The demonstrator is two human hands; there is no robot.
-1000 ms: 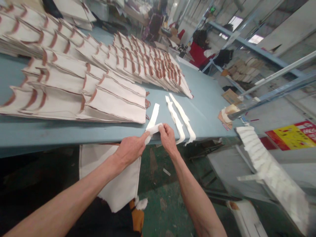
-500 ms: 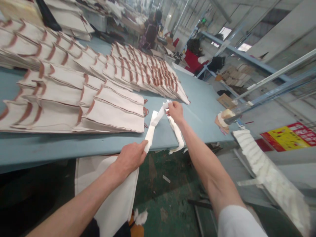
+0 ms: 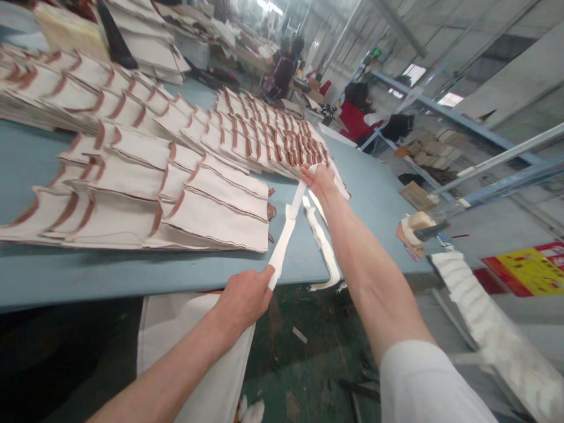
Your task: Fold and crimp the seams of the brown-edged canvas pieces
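Note:
A white fabric strip (image 3: 288,226) stretches between my two hands over the table's front edge. My left hand (image 3: 249,294) is closed on its near end. Farther out, my right hand (image 3: 320,178) pinches the strip's far end, with its fingertips partly hidden. Beneath my right forearm, another white strip (image 3: 325,249) lies on the blue table (image 3: 207,267), its end drooping at the edge. Left of my hands, a stack of cream fabric pieces with brown curved edges (image 3: 220,214) covers the tabletop.
Farther back lie more rows of cream pieces (image 3: 273,138). A cream fabric panel (image 3: 194,346) hangs below the table edge. On the right stands a rack with white strips (image 3: 489,329), near a small cardboard box (image 3: 416,195). A person (image 3: 282,67) is in the background.
My right hand has moved away from my left, and the strip between them is now straighter. The view has shifted slightly, so the table sits lower and farther right.

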